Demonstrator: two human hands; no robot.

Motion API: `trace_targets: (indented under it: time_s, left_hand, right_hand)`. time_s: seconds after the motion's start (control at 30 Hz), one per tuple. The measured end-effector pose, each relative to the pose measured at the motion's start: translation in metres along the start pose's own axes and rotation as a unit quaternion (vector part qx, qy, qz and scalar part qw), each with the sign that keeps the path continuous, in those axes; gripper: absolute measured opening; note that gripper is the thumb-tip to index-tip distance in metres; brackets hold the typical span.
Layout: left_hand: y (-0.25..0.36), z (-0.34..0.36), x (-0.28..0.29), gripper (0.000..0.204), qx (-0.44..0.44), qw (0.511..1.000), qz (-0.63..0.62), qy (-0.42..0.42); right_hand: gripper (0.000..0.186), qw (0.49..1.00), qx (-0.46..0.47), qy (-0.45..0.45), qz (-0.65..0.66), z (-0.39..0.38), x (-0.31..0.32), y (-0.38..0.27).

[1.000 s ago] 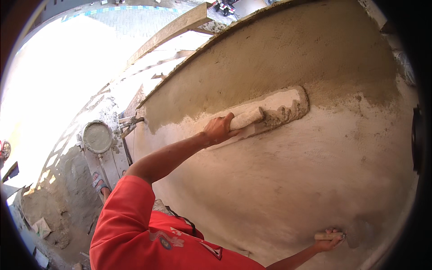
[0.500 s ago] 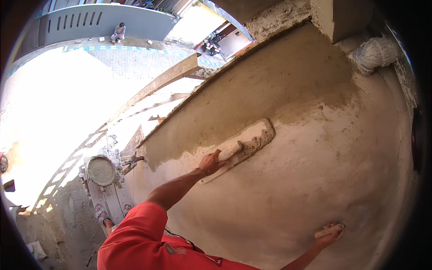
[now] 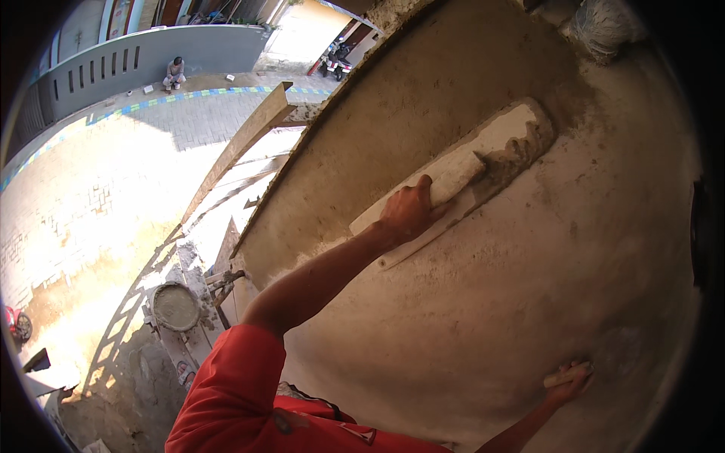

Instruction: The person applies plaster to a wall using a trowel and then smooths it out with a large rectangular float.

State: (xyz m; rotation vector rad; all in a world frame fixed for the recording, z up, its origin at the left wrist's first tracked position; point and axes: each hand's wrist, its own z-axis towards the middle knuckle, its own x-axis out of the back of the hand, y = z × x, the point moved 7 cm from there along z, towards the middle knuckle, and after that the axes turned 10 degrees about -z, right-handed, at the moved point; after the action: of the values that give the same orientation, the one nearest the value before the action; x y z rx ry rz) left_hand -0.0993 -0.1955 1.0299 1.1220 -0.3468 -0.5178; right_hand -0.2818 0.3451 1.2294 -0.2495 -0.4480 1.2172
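1. The left hand (image 3: pixel 408 208) is wrapping its fingers round the handle of the long float (image 3: pixel 521 124), closing firmly on it.
2. The float is slanting up to the right over the wall (image 3: pixel 468 325), spanning the edge between the dark plaster (image 3: pixel 408 98) above and the paler surface below; whether its whole face is touching, I cannot tell.
3. Grey mortar (image 3: pixel 507 164) is clinging to the float beyond the handle, toward its upper right end.
4. The right hand (image 3: pixel 572 382) is curling round the wooden handle of a trowel (image 3: pixel 556 377), low on the right side of the wall — well apart from the float. The trowel's blade is blurring into the wall, so its outline is hard to make out.
5. The red sleeve (image 3: pixel 234 374) is covering the upper left arm, while the forearm is reaching bare toward the float.
6. A bucket (image 3: pixel 176 306) of grey mix is standing on the planks (image 3: pixel 198 346) at the left, and a sandalled foot (image 3: pixel 185 373) is resting just below it.
7. Farther off, a person (image 3: pixel 175 74) is sitting by a grey fence (image 3: pixel 113 73) — across the paving (image 3: pixel 162 124) — and a motorbike (image 3: pixel 335 63) is standing to the right.
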Motion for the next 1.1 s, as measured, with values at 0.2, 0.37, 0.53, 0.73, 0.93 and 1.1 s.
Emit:
trace_targets:
  time_s: [0.2, 0.37, 0.53, 0.73, 0.93, 1.1]
  left_hand:
    - [-0.139, -0.107, -0.042, 0.057, 0.091, 0.996, -0.018, -0.013]
    - [-0.177, -0.141, -0.056, 0.059, 0.136, 0.987, -0.078, 0.045]
    - [-0.117, -0.061, -0.007, 0.067, 0.104, 0.981, -0.129, 0.106]
    - [-0.002, -0.043, -0.064, 0.059, -0.005, 0.995, -0.101, 0.006]
    - [-0.046, -0.111, -0.085, 0.060, 0.060, 0.991, -0.114, 0.020]
    - [-0.180, -0.146, -0.052, 0.059, 0.260, 0.913, -0.246, 0.196]
  right_hand:
    - [0.056, 0.999, 0.013, 0.019, -0.041, 0.000, 0.001, 0.016]
    - [0.048, 0.980, 0.072, 0.018, -0.184, 0.014, 0.024, 0.069]
    - [0.040, 0.999, 0.027, 0.021, -0.024, 0.010, 0.004, 0.057]
    - [0.031, 0.980, 0.137, 0.078, 0.125, -0.021, -0.021, -0.045]
    - [0.030, 0.979, 0.179, 0.009, 0.101, -0.014, -0.025, -0.045]
    - [0.029, 0.981, 0.155, -0.018, 0.117, -0.018, -0.032, -0.057]
